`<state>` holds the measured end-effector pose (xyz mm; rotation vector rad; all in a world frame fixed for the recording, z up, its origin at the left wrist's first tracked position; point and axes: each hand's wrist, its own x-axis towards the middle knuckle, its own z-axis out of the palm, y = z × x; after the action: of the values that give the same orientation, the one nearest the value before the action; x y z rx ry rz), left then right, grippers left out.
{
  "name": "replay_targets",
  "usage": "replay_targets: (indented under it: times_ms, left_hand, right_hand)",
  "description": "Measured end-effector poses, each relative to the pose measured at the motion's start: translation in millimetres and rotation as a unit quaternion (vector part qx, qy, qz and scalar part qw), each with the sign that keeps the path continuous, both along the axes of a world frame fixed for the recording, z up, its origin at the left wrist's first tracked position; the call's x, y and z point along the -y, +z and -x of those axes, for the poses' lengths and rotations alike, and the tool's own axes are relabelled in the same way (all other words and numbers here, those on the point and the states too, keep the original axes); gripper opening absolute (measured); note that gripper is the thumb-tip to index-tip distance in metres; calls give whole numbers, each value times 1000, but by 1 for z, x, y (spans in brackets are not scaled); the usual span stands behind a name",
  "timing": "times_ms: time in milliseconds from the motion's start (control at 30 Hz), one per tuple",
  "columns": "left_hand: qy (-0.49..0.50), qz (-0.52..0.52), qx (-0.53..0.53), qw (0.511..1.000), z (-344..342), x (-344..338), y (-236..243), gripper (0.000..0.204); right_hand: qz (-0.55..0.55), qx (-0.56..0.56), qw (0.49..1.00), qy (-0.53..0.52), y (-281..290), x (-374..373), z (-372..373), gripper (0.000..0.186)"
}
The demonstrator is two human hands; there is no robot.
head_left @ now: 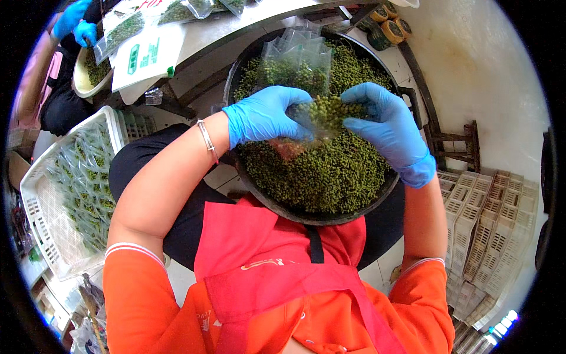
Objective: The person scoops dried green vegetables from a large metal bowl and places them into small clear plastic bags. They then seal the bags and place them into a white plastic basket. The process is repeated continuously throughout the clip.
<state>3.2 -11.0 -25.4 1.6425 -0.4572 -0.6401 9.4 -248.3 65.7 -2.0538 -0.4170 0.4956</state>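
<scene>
A round black tub [323, 220] full of small green berries, which look like green peppercorns [312, 186], stands at my lap. Above it, my left hand [266, 115] in a blue glove is closed on a clear plastic bag [316, 131], partly blurred. My right hand [386, 131], also gloved, pinches a bunch of green peppercorns [333, 111] at the bag's mouth, thumb and fingers around its right side. Several flat clear bags [300, 56] lie on the peppercorns at the tub's far side.
On the left, a white plastic basket [42, 227] holds several filled bags [88, 183]. A table [236, 26] with more bags runs along the far side. Another person's blue-gloved hands [73, 23] are at far left, by a bowl [81, 82]. Stacked white crates [486, 221] stand at right.
</scene>
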Motion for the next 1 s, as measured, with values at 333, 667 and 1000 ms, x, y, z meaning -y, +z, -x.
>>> replay_targets:
  times_ms: [333,667,1000]
  left_hand:
    - [61,-9,69,996,18,4,18,45]
    - [19,-159,102,982,19,-2,24,56]
    - [59,-19,56,996,24,8,17,50]
  right_hand:
    - [-15,133,975,179,-4,-13,15,31]
    - [-30,163,972,166,-29,-16,7,27]
    - [0,85,983,162,-30,-19,5,26]
